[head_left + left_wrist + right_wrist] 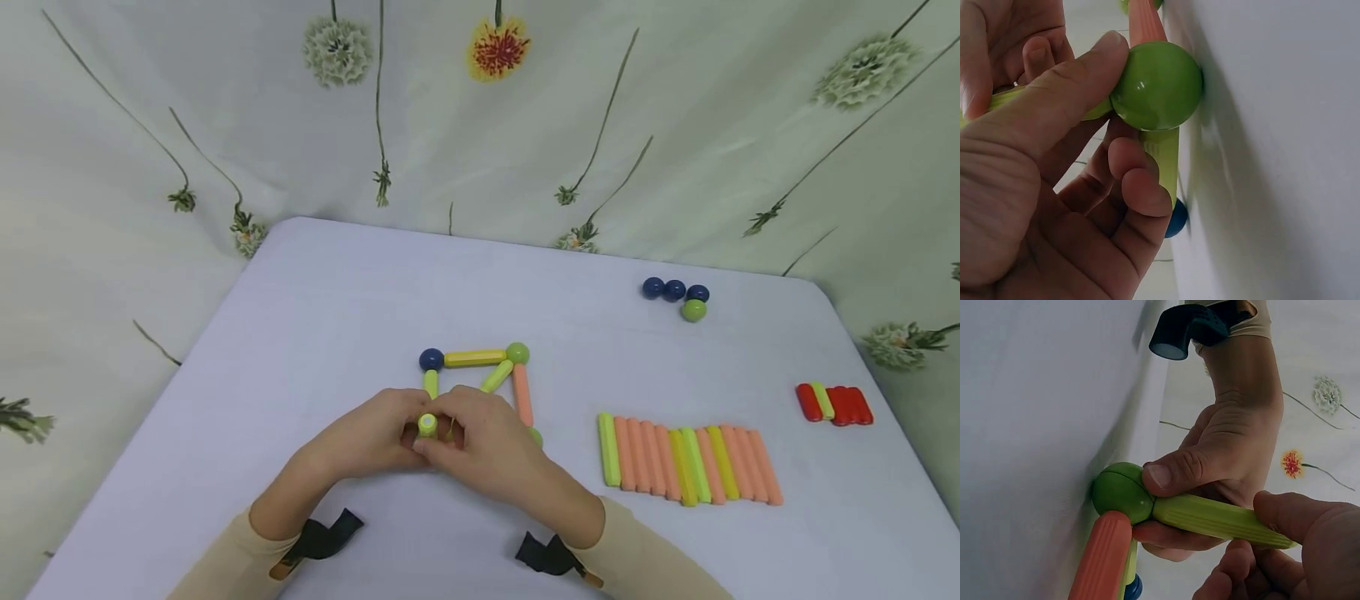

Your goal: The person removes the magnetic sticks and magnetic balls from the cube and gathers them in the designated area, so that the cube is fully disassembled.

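A flat frame of sticks and balls lies on the table in the head view: a blue ball (431, 359), a yellow stick (475, 358), a green ball (517, 353), a salmon stick (522, 395) and a slanting lime stick (497, 377). Its near side is partly hidden by the hands. My left hand (371, 437) pinches a near green ball (1124, 492), thumb pressed at its side. From that ball a lime stick (1222, 519) rises upright off the table, touching the ball. The right hand (491, 446) holds this stick near its free end between thumb and fingers.
To the right lies a row of salmon, yellow and lime sticks (690, 462). Farther right are short red pieces (843, 405) with one lime piece (822, 401). Toward the back edge sit blue balls (674, 290) and a green ball (693, 311). A flowered cloth (480, 125) hangs behind.
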The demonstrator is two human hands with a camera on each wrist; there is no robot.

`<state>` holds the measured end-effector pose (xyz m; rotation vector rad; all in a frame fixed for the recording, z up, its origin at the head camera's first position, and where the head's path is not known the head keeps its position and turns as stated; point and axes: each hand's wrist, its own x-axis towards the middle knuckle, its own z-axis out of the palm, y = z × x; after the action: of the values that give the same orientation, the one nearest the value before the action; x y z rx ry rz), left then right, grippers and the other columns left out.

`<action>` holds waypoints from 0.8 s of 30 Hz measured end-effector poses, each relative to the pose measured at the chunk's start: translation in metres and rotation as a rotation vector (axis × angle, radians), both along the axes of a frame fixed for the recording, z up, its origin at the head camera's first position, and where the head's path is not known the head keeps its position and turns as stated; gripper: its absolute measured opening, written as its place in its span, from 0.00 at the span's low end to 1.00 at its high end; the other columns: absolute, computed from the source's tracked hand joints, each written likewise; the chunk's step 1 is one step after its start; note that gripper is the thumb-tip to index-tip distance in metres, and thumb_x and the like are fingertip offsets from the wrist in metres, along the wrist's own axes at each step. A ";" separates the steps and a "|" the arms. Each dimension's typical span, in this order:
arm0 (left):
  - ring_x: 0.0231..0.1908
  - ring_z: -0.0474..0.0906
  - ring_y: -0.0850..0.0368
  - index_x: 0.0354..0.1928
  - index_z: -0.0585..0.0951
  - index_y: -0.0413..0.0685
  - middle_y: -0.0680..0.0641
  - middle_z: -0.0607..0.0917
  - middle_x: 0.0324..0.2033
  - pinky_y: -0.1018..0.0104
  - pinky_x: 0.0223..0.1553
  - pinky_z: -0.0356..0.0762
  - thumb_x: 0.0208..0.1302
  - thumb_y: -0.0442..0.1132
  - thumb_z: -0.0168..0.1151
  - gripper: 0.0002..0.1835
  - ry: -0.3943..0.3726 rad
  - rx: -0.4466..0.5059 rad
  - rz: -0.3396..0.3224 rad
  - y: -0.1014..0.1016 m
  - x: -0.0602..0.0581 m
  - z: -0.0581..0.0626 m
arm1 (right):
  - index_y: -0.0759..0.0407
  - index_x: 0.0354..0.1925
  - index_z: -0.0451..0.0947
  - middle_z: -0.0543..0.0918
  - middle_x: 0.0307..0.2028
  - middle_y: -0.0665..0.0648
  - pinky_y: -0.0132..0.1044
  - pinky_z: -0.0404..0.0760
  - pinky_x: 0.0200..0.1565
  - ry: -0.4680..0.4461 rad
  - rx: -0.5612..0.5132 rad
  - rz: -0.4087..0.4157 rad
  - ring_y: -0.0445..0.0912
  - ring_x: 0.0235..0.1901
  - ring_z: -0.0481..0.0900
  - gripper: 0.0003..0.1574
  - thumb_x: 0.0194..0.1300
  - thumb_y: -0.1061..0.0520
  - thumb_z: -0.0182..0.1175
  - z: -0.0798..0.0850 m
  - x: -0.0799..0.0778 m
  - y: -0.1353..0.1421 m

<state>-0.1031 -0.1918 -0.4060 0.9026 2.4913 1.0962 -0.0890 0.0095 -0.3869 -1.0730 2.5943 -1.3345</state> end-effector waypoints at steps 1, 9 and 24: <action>0.24 0.70 0.64 0.30 0.81 0.60 0.58 0.74 0.24 0.70 0.24 0.71 0.49 0.36 0.76 0.13 -0.002 0.002 0.002 0.001 0.000 0.000 | 0.52 0.37 0.79 0.74 0.26 0.47 0.26 0.70 0.25 0.003 -0.007 -0.012 0.39 0.23 0.71 0.11 0.57 0.55 0.71 0.000 0.001 0.000; 0.21 0.70 0.65 0.29 0.83 0.59 0.58 0.76 0.26 0.71 0.22 0.70 0.46 0.34 0.78 0.13 -0.060 -0.027 0.019 0.006 0.000 0.003 | 0.51 0.40 0.80 0.74 0.28 0.45 0.29 0.71 0.26 -0.116 -0.097 -0.061 0.39 0.25 0.70 0.08 0.62 0.57 0.66 0.001 0.002 0.007; 0.25 0.72 0.63 0.39 0.87 0.57 0.61 0.77 0.32 0.70 0.25 0.73 0.50 0.37 0.76 0.13 -0.018 -0.126 0.033 0.003 0.008 0.003 | 0.48 0.59 0.75 0.78 0.34 0.45 0.34 0.76 0.27 -0.083 0.020 -0.302 0.42 0.28 0.75 0.21 0.69 0.57 0.60 0.016 -0.014 0.110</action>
<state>-0.0954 -0.1888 -0.4027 0.8153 2.5371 0.9410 -0.1029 0.1191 -0.3711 -0.6247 2.7819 -1.3680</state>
